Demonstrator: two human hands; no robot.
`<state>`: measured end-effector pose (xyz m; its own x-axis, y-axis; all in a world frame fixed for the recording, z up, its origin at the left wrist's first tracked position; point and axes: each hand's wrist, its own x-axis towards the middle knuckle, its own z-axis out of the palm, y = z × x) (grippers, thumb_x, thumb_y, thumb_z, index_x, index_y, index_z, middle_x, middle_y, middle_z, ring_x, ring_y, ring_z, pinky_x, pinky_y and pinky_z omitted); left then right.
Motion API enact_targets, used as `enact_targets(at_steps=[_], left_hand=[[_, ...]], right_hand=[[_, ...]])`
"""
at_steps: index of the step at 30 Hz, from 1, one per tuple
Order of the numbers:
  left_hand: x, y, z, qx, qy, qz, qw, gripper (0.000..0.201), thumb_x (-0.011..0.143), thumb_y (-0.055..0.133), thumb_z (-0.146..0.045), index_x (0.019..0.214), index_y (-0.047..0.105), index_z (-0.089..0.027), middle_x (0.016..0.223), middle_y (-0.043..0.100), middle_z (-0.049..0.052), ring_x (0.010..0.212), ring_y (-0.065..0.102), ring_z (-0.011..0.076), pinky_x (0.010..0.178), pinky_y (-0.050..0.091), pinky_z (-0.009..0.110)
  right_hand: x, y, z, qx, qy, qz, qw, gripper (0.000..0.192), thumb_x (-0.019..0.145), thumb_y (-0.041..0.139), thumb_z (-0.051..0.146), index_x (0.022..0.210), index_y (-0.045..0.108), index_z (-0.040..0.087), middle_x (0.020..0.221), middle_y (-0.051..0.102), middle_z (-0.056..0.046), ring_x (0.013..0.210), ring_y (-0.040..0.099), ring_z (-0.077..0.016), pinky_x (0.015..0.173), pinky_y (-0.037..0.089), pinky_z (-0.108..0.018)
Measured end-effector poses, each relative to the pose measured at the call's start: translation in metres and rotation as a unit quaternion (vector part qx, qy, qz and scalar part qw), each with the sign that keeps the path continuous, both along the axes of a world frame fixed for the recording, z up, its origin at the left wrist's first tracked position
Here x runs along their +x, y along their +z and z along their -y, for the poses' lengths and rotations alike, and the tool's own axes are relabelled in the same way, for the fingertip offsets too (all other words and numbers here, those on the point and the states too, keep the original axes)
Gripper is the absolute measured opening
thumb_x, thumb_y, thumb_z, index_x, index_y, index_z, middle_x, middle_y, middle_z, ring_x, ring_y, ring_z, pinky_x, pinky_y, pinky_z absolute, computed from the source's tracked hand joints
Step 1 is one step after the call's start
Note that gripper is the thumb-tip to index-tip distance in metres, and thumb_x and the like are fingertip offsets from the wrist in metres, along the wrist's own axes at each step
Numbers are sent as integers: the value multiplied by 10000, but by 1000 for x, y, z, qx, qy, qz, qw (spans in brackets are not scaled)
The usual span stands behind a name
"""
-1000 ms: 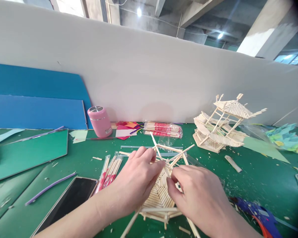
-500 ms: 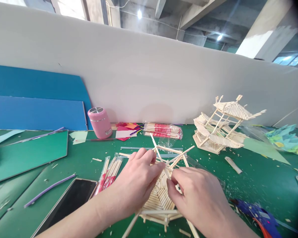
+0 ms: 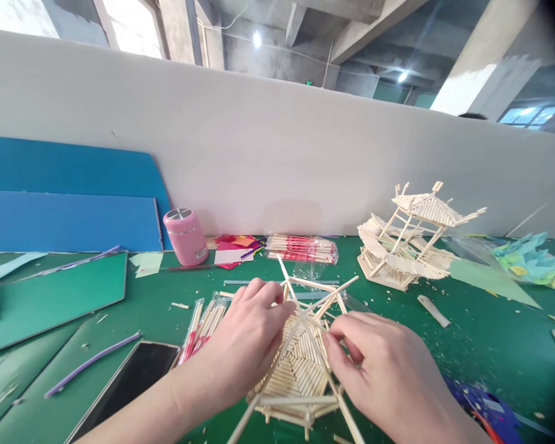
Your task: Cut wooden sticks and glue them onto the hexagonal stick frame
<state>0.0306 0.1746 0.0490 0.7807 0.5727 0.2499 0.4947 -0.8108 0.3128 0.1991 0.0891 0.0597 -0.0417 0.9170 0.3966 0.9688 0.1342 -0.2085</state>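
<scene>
phone (image 3: 134, 385) left, stick bundle (image 3: 202, 324) beside, green mat (image 3: 481, 345) open right

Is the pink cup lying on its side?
No, the pink cup stands upright on the green table, its silver lid facing up, beside the blue boards at the wall.

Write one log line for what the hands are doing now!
left hand: holding stick roof | right hand: pinching a stick | table: green

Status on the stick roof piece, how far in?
Done: the hexagonal stick panel is fully filled with rows of sticks, and rib sticks meet at its peak. In hand: left hand steadies its side while right hand pinches at a rib. Left: unopened stick packs; the finished pavilion model has several tiers.
</scene>
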Motion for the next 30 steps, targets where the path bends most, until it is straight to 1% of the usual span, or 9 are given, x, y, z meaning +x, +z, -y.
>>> enact_targets(at_steps=[3, 7, 9, 12, 14, 17, 21, 26, 30], left_hand=[[2, 0, 0, 6, -1, -7, 1000, 231, 781, 341, -60, 816, 545, -165, 942, 488, 87, 833, 395, 237, 669, 354, 389], [5, 0, -1, 14, -5, -13, 1000, 220, 787, 356, -74, 802, 555, -165, 938, 494, 83, 833, 398, 237, 679, 357, 393], [6, 1, -1, 20, -4, -14, 1000, 222, 787, 361, -73, 795, 564, -165, 936, 498, 82, 828, 399, 235, 677, 358, 390], [7, 1, -2, 27, -1, -11, 1000, 246, 786, 369, -70, 833, 587, -174, 929, 504, 80, 822, 400, 233, 671, 358, 384], [7, 2, -1, 30, 0, -7, 1000, 270, 787, 369, -66, 871, 596, -183, 925, 505, 80, 821, 400, 233, 672, 358, 382], [8, 1, -1, 27, 2, -6, 1000, 276, 783, 365, -58, 871, 595, -183, 920, 503, 80, 822, 400, 232, 673, 358, 379], [7, 1, 0, 15, 5, -12, 1000, 240, 766, 370, -42, 809, 569, -169, 919, 498, 79, 824, 399, 231, 675, 351, 376], [6, 3, 1, 8, 4, -7, 1000, 220, 756, 367, -34, 767, 542, -167, 908, 496, 73, 814, 395, 225, 669, 345, 369], [7, 2, 1, 12, 8, -6, 1000, 220, 756, 366, -36, 761, 541, -171, 900, 499, 72, 807, 399, 223, 662, 345, 364]], right_hand=[[9, 1, 1, -1, -3, -9, 1000, 194, 782, 444, 223, 593, 486, 211, 517, 480, 40, 478, 440, -120, 480, 304, -263], [19, 3, -3, -9, -9, -22, 1000, 165, 799, 426, 231, 686, 546, 226, 590, 517, 24, 547, 476, -136, 498, 334, -271], [22, 3, -7, -22, 2, -25, 999, 158, 799, 430, 225, 773, 585, 237, 657, 547, 11, 593, 497, -146, 522, 358, -277], [25, 3, -13, -50, 27, -33, 998, 208, 798, 438, 208, 906, 613, 245, 762, 573, -11, 664, 524, -158, 576, 396, -287], [25, 3, -17, -71, 39, -39, 996, 230, 799, 444, 193, 937, 621, 243, 784, 573, -20, 679, 530, -160, 592, 405, -291], [23, 6, -21, -102, 50, -48, 992, 205, 802, 457, 187, 869, 643, 239, 763, 570, -19, 689, 531, -160, 605, 408, -294], [17, 7, -24, -128, 60, -38, 989, 143, 778, 500, 212, 752, 640, 229, 729, 572, -16, 726, 533, -175, 633, 405, -315], [13, 2, -25, -134, 70, -28, 988, 165, 774, 477, 167, 688, 612, 205, 690, 565, -14, 708, 534, -170, 619, 395, -313], [13, 0, -24, -128, 72, -32, 989, 172, 781, 469, 166, 688, 609, 201, 684, 562, -14, 704, 539, -168, 620, 394, -312]])
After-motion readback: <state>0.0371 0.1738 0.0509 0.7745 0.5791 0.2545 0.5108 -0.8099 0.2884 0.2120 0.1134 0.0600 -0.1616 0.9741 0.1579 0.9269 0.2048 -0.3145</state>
